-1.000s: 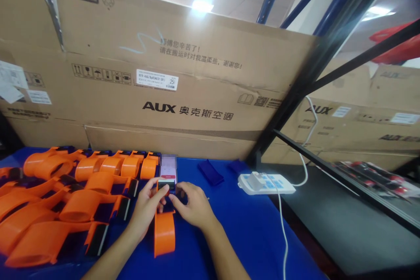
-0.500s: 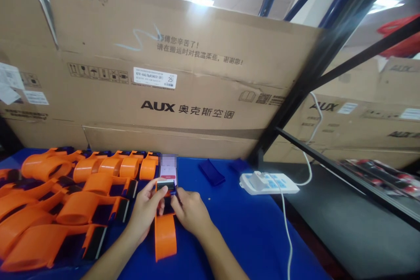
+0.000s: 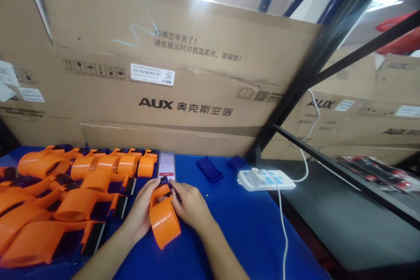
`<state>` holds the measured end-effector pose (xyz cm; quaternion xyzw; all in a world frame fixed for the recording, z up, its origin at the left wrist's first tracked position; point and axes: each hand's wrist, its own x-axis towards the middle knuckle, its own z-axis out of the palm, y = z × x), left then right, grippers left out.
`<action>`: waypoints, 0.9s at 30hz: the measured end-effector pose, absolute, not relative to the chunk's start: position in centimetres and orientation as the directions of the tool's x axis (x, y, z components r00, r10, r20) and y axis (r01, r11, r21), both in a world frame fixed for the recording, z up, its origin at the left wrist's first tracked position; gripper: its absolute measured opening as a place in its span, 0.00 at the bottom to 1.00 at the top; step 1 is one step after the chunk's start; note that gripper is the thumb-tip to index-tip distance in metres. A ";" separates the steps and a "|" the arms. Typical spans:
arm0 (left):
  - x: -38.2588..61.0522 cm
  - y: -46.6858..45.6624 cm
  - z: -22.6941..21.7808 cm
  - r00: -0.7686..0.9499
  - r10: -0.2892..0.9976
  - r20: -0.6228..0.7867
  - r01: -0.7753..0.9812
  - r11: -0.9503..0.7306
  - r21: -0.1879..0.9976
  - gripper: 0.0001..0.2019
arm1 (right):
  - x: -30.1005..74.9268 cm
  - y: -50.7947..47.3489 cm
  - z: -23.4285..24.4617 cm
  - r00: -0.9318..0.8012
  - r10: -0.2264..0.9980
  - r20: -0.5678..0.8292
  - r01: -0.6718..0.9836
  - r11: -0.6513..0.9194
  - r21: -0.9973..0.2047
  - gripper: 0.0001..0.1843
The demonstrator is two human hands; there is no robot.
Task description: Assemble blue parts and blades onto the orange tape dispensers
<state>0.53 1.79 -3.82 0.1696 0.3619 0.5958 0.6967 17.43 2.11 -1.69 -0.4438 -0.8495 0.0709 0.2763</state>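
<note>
An orange tape dispenser (image 3: 165, 223) is held between my two hands above the blue table, its round drum tilted toward me. My left hand (image 3: 144, 210) closes on its left side near the dark blue end. My right hand (image 3: 188, 203) grips the upper right of the same end, with fingers partly hidden behind it. Just beyond my fingertips lies a phone (image 3: 167, 170) with a lit screen. To the left, several more orange tape dispensers (image 3: 74, 204) lie in rows, some showing black strips at their ends.
A dark blue flat piece (image 3: 210, 169) lies right of the phone. Farther right sits a white power strip (image 3: 265, 180) with a plug and white cable (image 3: 285, 227). A large cardboard box (image 3: 183, 70) stands behind the blue table (image 3: 243, 236), beside a black rack post (image 3: 288, 92).
The tape dispenser has turned in my hands: its black-edged end faced me before, and its drum now swings up and slightly right. The view has shifted a little.
</note>
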 end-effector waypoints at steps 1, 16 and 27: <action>0.5 1.8 -3.8 0.040 0.955 -0.295 -0.711 0.234 0.663 0.14 | 17.4 2.1 -1.7 -0.463 0.791 0.400 0.711 0.601 -0.365 0.19; -0.2 1.8 -4.1 0.150 0.955 -0.254 -0.609 0.292 0.737 0.17 | 17.4 2.2 -3.4 -0.529 0.728 0.436 0.695 0.667 -0.269 0.32; -0.3 1.5 -3.7 0.204 0.946 -0.250 -0.640 0.322 0.698 0.14 | 17.0 1.9 -3.5 -0.525 0.691 0.497 0.683 0.690 -0.238 0.31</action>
